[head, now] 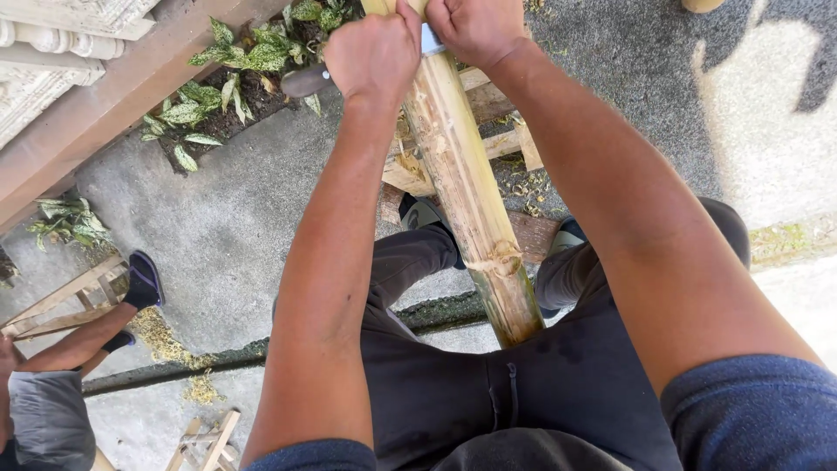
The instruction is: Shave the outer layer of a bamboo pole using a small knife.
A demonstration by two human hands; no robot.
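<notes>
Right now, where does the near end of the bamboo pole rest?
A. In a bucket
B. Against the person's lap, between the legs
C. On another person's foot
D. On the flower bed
B: the bamboo pole slants down from both hands to end at the dark trousers, between the knees.

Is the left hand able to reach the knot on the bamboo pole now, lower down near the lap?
Probably yes. The left hand grips a blade handle at the top of the bamboo pole, and nothing covers the knot; only that grip occupies it.
</notes>
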